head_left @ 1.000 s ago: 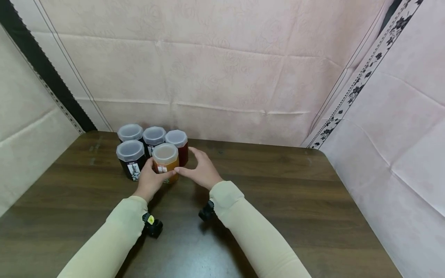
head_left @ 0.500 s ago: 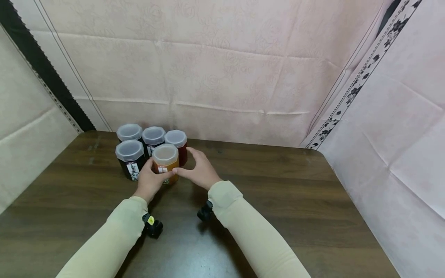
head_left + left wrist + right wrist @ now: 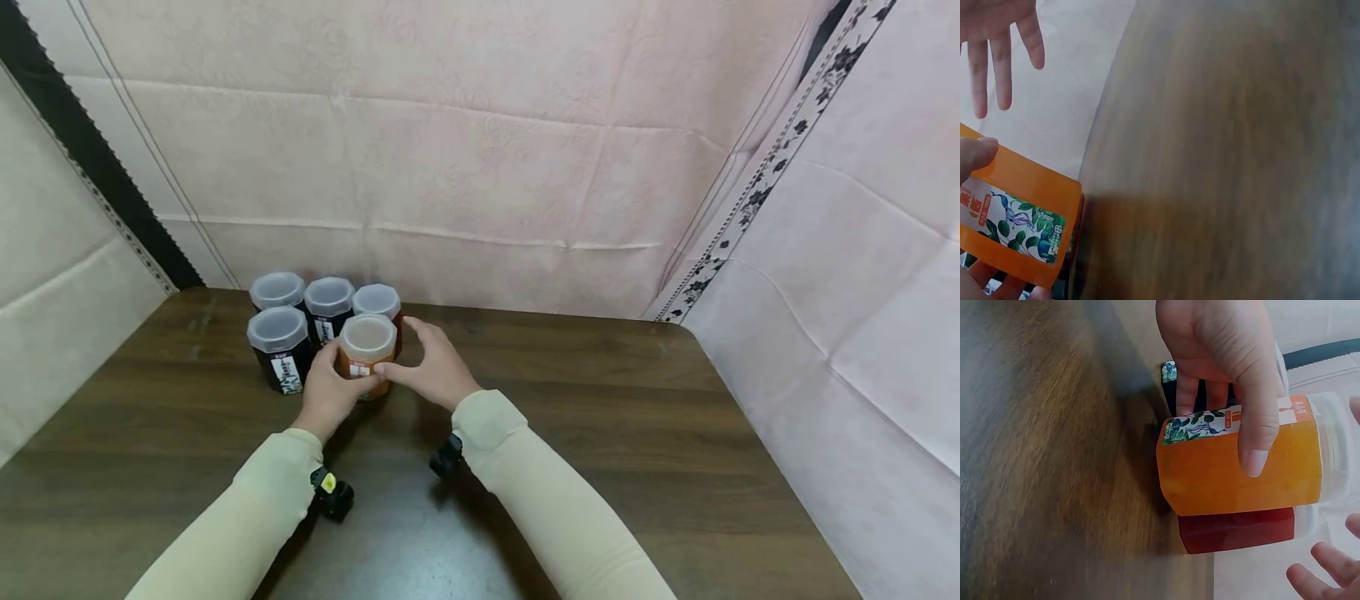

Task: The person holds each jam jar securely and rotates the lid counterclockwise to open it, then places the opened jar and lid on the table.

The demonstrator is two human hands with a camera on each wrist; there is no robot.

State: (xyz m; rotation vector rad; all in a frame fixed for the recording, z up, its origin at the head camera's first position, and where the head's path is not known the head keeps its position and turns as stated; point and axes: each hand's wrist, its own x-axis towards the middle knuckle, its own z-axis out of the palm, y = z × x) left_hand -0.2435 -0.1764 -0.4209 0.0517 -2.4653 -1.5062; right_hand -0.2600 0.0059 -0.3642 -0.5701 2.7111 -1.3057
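An orange jar [image 3: 367, 340] with a translucent lid and a leaf-patterned label [image 3: 1022, 219] stands upright in front of the other jars. My left hand [image 3: 330, 390] holds it from the left, thumb [image 3: 1259, 434] across the label and fingers round the far side. To the jar's right is my right hand [image 3: 437, 367], its fingers spread; in the right wrist view its fingertips [image 3: 1311, 578] are apart from the jar. Directly behind stands a red jar [image 3: 1241, 530], partly hidden. Whether the orange jar's base touches the table I cannot tell.
Three dark jars stand at the left: a front one [image 3: 279, 333], a back one [image 3: 277, 288] and a middle one [image 3: 330, 297]. Behind the wooden table [image 3: 600, 417] hangs a pale cloth [image 3: 465, 167], with more cloth at both sides.
My left hand has shifted slightly right with the orange jar, which now covers more of the red jar and stands farther from the dark front jar. The right hand has stayed nearly in place.
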